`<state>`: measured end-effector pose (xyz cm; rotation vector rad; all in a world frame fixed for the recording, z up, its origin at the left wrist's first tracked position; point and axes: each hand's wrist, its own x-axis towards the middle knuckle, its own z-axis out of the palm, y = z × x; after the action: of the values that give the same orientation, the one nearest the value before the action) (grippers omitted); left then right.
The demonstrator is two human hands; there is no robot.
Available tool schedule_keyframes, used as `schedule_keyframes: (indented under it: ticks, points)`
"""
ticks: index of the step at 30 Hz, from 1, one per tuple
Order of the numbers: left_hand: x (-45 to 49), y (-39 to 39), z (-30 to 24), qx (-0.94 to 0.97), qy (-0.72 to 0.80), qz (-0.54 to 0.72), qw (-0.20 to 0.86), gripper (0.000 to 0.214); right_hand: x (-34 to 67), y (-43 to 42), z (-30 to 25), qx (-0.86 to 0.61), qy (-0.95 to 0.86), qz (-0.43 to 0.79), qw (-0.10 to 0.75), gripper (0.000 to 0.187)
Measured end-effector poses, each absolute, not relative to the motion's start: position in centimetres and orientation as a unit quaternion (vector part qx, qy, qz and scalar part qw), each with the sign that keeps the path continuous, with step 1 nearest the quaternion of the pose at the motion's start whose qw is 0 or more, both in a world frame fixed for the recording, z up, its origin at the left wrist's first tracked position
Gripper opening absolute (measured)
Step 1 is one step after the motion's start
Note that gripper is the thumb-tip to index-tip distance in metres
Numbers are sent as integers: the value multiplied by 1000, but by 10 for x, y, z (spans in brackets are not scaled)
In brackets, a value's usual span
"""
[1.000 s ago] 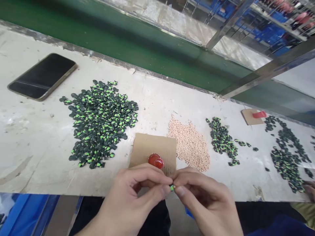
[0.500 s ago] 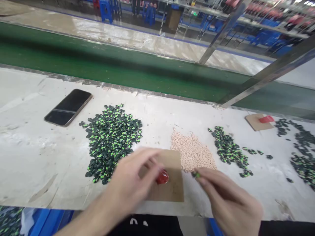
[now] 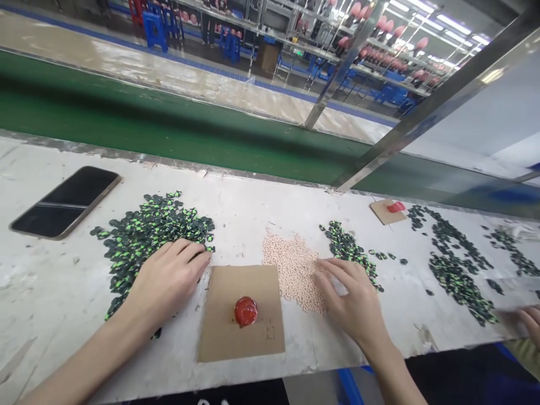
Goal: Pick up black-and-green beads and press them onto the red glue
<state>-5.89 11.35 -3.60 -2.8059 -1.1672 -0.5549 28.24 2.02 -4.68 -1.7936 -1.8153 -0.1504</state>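
My left hand (image 3: 171, 278) rests palm down on the right side of a pile of small black-and-green pieces (image 3: 147, 225). Its fingers are curled together, and whatever the tips hold is hidden. My right hand (image 3: 356, 295) reaches into a spread of tiny pale pink beads (image 3: 291, 259), thumb and forefinger bent towards each other at its right edge. I cannot make out what lies between those fingertips. Between my hands lies a square of brown cardboard (image 3: 265, 337) with a glossy red blob (image 3: 246, 311) at its middle.
A phone (image 3: 67, 199) lies at the left. Beyond my right hand are more black-and-green pieces (image 3: 346, 244), another cardboard piece (image 3: 382, 212) with a red item (image 3: 396, 207), and further piles. Another person's hand (image 3: 529, 320) shows at the right edge. A green strip (image 3: 189, 132) runs behind the table.
My left hand has moved from over the red blob to the black-and-green pile. My right hand, which pinched a black-and-green piece, is now at the beads; that piece no longer shows. The view has shifted.
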Motion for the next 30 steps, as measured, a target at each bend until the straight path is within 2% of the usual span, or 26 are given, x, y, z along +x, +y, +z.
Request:
schedule_keyframes:
  ticks: [5,11,21,26,30]
  points:
    - [-56,114,-34,-900,-398,-177,25,43,255,32,-45,-647,-722,-23,243,24]
    - [-54,113,-33,-890,-421,-173,-14,41,252,37,-53,-632,-730,-19,259,30]
    - [-49,95,-19,-842,-454,-280,-82,27,248,35,-47,-652,-718,4,244,23]
    - [-43,80,-6,-815,-442,-355,-115,21,245,36,-51,-659,-700,37,273,27]
    - [-45,69,0,-780,-464,-373,-193,15,247,38,-47,-672,-664,71,321,24]
